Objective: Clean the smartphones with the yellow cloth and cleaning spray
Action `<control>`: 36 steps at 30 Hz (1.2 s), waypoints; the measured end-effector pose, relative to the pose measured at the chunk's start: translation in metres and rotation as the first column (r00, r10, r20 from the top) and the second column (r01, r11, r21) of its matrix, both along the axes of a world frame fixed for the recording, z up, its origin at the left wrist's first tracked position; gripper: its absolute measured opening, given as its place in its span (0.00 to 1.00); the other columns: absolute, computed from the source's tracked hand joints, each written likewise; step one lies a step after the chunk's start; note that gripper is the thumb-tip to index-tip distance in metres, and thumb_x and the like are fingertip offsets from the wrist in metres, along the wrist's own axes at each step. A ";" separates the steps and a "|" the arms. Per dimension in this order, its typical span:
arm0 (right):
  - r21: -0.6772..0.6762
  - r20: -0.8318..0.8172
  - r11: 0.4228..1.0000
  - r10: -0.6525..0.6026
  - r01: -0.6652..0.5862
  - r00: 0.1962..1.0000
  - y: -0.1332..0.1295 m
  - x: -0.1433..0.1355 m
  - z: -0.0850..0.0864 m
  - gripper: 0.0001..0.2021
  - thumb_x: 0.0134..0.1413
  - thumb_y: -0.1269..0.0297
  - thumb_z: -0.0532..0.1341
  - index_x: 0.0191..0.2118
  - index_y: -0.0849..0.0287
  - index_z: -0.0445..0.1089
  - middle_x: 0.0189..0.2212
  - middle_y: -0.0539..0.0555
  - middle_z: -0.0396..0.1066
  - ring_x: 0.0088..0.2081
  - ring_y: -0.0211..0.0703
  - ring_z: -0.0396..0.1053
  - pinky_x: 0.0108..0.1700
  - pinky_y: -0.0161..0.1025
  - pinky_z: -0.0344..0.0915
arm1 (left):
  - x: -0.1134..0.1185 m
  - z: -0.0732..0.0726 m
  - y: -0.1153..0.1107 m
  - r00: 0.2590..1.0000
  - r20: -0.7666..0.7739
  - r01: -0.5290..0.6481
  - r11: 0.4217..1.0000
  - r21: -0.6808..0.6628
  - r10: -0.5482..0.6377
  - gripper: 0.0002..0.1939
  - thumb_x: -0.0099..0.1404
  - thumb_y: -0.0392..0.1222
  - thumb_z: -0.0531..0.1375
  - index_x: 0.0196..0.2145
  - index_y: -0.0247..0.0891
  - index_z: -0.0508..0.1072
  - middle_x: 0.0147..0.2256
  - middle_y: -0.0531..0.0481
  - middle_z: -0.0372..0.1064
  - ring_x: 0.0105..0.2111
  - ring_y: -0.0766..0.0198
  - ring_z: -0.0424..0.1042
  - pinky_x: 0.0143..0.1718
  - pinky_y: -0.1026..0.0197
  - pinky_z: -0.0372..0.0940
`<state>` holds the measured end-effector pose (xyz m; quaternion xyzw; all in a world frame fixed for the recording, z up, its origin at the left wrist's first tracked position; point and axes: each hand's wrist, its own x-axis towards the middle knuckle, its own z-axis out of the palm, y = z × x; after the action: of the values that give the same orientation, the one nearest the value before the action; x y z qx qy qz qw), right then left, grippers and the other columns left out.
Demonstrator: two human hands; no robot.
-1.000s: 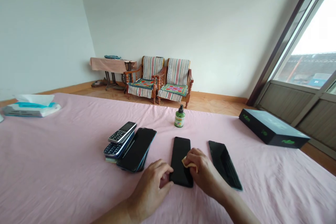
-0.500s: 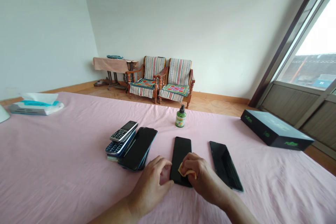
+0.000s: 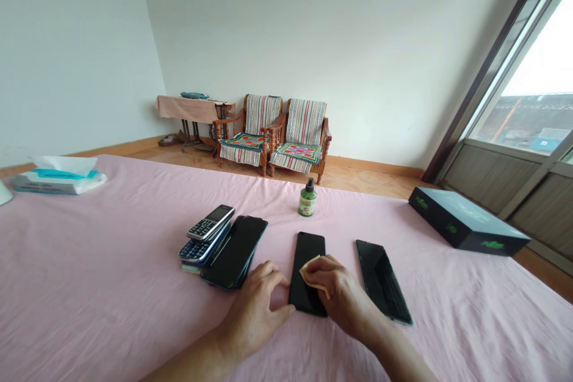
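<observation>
Phone (image 3: 299, 289) | beneath cloth (image 3: 307, 267) in right hand (image 3: 335, 286) | left hand (image 3: 257, 304) at left edge

The middle phone (image 3: 308, 247) and the right phone (image 3: 383, 283) have smooth, glossy, glass-like fronts, while the yellow cloth (image 3: 306, 269) looks matt. The pink sheet (image 3: 111, 286) is creased matt fabric; the spray bottle (image 3: 307, 204) looks plastic, the chair frames (image 3: 267, 150) polished wood.

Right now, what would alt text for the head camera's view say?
The right hand holds a yellow cloth on a black phone, the left hand at its edge. Another phone lies right, stacked phones left, and a green bottle stands behind.
</observation>
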<state>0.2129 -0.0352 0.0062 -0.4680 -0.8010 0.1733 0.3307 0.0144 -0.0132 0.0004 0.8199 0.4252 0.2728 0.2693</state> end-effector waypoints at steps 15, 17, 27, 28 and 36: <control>-0.045 0.095 0.999 0.028 -0.024 0.995 -0.009 -0.004 0.012 0.19 0.51 0.86 0.51 0.32 0.56 0.74 0.35 0.50 0.71 0.38 0.37 0.65 0.40 0.32 0.62 | 0.000 0.005 0.001 1.000 -0.010 0.015 0.999 -0.028 -0.015 0.11 0.51 0.31 0.65 0.33 0.39 0.73 0.37 0.51 0.66 0.42 0.58 0.66 0.45 0.60 0.60; -0.023 0.127 1.000 -0.014 0.017 0.992 -0.009 -0.006 0.012 0.17 0.54 0.83 0.52 0.33 0.56 0.74 0.34 0.51 0.71 0.38 0.39 0.65 0.40 0.33 0.62 | 0.000 0.004 0.001 1.000 -0.006 0.013 1.000 -0.023 -0.013 0.11 0.51 0.31 0.64 0.34 0.40 0.73 0.37 0.51 0.66 0.42 0.58 0.66 0.45 0.60 0.60; -0.025 0.158 1.000 -0.004 0.008 0.987 -0.011 -0.007 0.015 0.15 0.63 0.71 0.50 0.34 0.55 0.74 0.34 0.54 0.70 0.37 0.41 0.66 0.37 0.35 0.63 | -0.001 0.009 -0.002 1.000 -0.013 0.006 0.999 -0.042 -0.007 0.11 0.51 0.31 0.64 0.33 0.39 0.73 0.37 0.50 0.66 0.42 0.57 0.66 0.45 0.59 0.60; -0.013 0.151 1.000 -0.012 0.014 0.988 -0.011 -0.008 0.015 0.15 0.63 0.71 0.50 0.35 0.55 0.74 0.34 0.54 0.70 0.38 0.41 0.66 0.38 0.35 0.63 | -0.001 0.008 -0.002 1.000 -0.009 0.006 0.999 -0.040 -0.006 0.11 0.51 0.31 0.64 0.34 0.39 0.73 0.37 0.50 0.66 0.42 0.57 0.66 0.45 0.59 0.59; -0.097 0.100 0.993 0.071 -0.062 0.992 -0.011 -0.007 0.016 0.15 0.60 0.76 0.53 0.29 0.56 0.74 0.34 0.51 0.69 0.37 0.38 0.66 0.39 0.33 0.63 | -0.001 0.006 0.001 1.000 -0.003 0.022 0.999 -0.043 -0.022 0.10 0.50 0.30 0.64 0.32 0.39 0.73 0.36 0.51 0.66 0.41 0.58 0.66 0.44 0.60 0.59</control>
<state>0.2060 -0.0458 0.0220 -0.4643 -0.8232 0.1971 0.2606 0.0133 -0.0121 0.0060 0.8190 0.4226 0.2591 0.2889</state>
